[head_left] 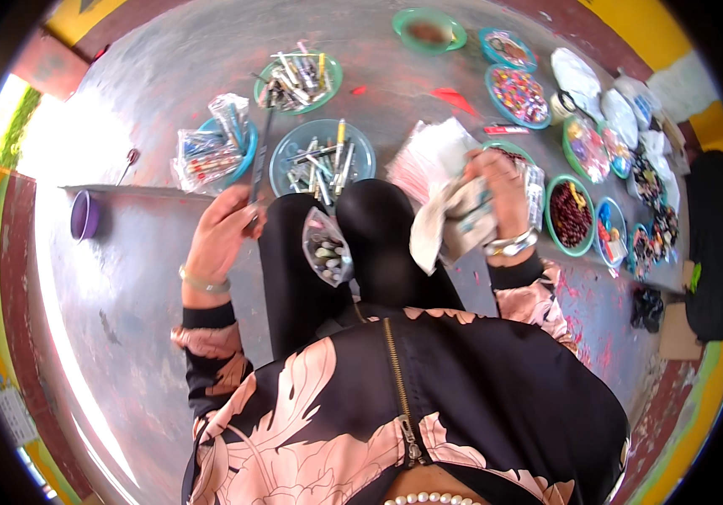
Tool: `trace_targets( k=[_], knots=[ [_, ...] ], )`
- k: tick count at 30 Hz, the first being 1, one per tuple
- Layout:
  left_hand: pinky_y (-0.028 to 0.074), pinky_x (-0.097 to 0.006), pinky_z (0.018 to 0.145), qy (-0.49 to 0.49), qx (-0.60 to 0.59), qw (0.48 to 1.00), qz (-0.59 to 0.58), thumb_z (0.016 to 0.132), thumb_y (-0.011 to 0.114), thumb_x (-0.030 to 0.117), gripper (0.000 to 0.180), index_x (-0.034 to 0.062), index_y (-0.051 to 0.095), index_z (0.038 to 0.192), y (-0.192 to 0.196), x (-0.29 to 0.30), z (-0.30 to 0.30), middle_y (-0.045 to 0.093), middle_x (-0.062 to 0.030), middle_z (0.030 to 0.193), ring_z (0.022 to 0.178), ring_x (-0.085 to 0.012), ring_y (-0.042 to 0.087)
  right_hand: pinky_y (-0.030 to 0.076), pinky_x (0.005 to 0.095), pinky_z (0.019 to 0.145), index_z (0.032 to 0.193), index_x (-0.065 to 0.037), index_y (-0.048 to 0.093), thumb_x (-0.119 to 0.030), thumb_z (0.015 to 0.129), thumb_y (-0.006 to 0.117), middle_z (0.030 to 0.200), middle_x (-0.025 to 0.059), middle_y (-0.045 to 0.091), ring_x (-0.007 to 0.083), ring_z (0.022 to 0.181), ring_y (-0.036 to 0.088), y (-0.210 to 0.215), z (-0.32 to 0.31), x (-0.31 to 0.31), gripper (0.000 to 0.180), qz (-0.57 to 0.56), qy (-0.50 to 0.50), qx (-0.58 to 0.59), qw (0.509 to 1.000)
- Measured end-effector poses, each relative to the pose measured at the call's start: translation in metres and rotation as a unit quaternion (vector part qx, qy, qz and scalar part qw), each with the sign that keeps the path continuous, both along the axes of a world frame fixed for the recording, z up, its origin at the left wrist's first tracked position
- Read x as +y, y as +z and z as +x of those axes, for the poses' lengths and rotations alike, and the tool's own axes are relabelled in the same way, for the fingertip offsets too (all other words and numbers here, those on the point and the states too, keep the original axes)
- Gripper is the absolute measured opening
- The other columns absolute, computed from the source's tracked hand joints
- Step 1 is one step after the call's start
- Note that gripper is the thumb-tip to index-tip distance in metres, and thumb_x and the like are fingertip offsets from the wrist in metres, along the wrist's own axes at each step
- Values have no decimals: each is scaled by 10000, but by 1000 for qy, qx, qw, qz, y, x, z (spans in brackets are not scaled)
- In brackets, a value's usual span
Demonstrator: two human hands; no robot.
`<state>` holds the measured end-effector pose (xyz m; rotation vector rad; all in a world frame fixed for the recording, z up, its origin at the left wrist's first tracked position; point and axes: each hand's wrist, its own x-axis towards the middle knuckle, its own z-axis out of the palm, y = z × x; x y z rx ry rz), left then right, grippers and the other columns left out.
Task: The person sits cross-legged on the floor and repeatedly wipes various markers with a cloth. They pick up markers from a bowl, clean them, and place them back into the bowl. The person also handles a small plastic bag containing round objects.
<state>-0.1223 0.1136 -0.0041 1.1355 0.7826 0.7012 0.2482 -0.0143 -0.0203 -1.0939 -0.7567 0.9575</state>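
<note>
My left hand (220, 234) is closed round the lower end of a long, thin, dark strip (261, 156) that stands up and away from me. Its exact kind does not show. In my right hand (503, 189), slightly blurred, a crumpled beige cloth (455, 223) hangs down over the thigh. Between my knees rests a clear plastic bag (324, 252) with several dark and pale rounded pieces inside. Just beyond my knees, a clear bluish bowl (277, 162) holds pen-like sticks. A pile of pink and white sheets (430, 156) lies beside my right hand.
Further off stand a green bowl (334, 91) of pens and a blue bowl (248, 160) with packets. At the right are bowls of dark red beads (570, 215) and colourful pieces (519, 94), scissors (576, 103) and plastic bags (576, 74). A purple bucket (84, 216) stands far left.
</note>
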Motion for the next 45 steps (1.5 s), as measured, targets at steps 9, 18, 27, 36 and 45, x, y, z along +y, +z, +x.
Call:
trace_targets(
  k=[9, 18, 27, 36, 45],
  knots=[
    [428, -232, 636, -26, -31, 999, -31, 890, 507, 67, 200, -26, 530, 1065, 8, -62, 24, 590, -75, 857, 715, -122, 532, 387, 475, 1024, 1320, -9, 426, -270, 953, 370, 1331, 174, 482, 323, 1192, 498, -79, 45, -62, 454, 125, -9, 462, 878],
    [455, -220, 609, -109, -72, 988, -86, 936, 481, 81, 192, 20, 529, 1113, 41, -94, 79, 625, -74, 840, 667, -99, 560, 476, 412, 942, 1318, -56, 430, -338, 933, 488, 1293, 130, 507, 271, 1143, 533, -29, 28, -56, 481, 89, 140, 392, 905],
    [462, -241, 636, -137, -103, 973, -155, 937, 502, 105, 240, 22, 507, 1162, 31, -99, 84, 619, -111, 856, 693, -131, 566, 391, 359, 1009, 1386, -62, 325, -268, 977, 393, 1315, 115, 478, 234, 1197, 478, -30, 0, -52, 463, 106, 209, 326, 916],
    [472, -252, 739, -139, -104, 975, -137, 922, 486, 47, 229, 7, 511, 1147, 12, -108, 97, 625, -99, 939, 797, -132, 577, 462, 240, 627, 1254, -8, 481, -234, 938, 509, 1089, 129, 611, 140, 848, 598, -51, -85, -56, 390, -78, 194, 341, 916],
    [478, -249, 738, -146, -58, 980, -121, 925, 477, 33, 204, 15, 519, 1124, 10, -113, 86, 629, -89, 955, 787, -127, 583, 457, 232, 738, 954, -5, 648, -122, 913, 540, 893, 51, 642, 115, 804, 586, -62, -75, -76, 165, -74, 86, -2, 994]
  ],
)
